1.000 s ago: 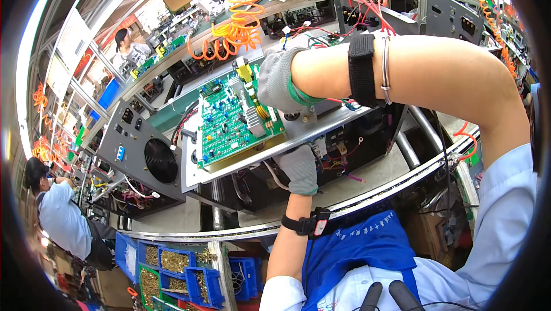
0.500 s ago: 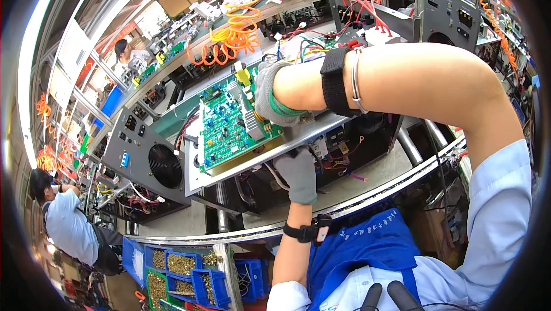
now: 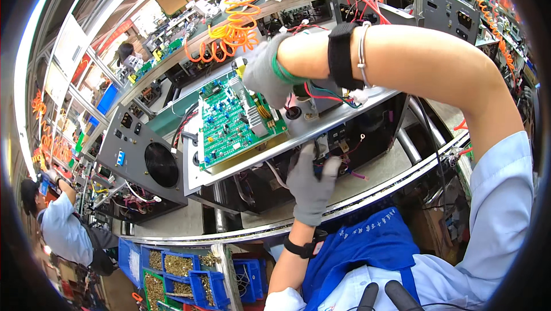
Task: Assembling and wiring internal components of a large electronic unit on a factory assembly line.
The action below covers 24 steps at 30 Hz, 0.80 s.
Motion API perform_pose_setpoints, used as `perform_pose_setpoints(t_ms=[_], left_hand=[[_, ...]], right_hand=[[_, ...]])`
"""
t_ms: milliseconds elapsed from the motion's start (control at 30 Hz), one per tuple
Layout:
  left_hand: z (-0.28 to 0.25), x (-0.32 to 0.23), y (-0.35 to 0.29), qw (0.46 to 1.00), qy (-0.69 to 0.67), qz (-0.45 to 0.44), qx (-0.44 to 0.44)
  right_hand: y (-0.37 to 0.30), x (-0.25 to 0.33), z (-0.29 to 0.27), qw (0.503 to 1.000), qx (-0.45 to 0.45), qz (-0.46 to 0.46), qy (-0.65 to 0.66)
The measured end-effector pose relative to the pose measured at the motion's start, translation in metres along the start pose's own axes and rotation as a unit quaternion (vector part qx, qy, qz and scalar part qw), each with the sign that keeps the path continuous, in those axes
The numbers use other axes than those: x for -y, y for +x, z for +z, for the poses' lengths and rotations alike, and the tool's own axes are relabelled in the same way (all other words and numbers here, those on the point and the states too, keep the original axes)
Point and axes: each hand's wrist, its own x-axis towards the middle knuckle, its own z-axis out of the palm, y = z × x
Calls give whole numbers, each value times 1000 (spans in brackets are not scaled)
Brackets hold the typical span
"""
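Observation:
A green circuit board point(image 3: 232, 124) with a finned metal heat sink point(image 3: 251, 110) sits on a tilted metal panel point(image 3: 198, 182) over a black chassis point(image 3: 376, 130). My right hand point(image 3: 270, 73), in a grey glove, bends over the board's right end. Its fingers curl down beside a black round grommet point(image 3: 293, 113); what they grip is hidden. Red and green wires point(image 3: 330, 94) run out below that wrist. Under the panel's near edge is my left hand point(image 3: 313, 187), also gloved, its thumb apart from the fingers and nothing visible in it. Its fingertips are partly hidden by the edge.
A grey fan housing point(image 3: 138, 153) stands left of the panel. Metal rollers point(image 3: 408, 144) and a rail point(image 3: 367, 196) run along my side. Blue bins point(image 3: 209, 288) of small brass-coloured parts lie lower left. Coiled orange hoses point(image 3: 238, 24) hang ahead. A co-worker point(image 3: 66, 228) is at far left.
My left hand has drawn out from under the panel edge, its thumb spreading. My right hand has risen and shifted slightly left, uncovering the grommet. The wires now hang nearer the panel's edge.

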Motion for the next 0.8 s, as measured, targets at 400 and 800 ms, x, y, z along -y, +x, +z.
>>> perform_pose_setpoints(t_ms=[400,800], left_hand=[[-24,36,16,939,321,43,-120],[-68,54,-73,933,32,-316,-169]], right_hand=[[-8,-52,-21,940,-298,111,123],[-111,-44,80,796,-581,97,140]])
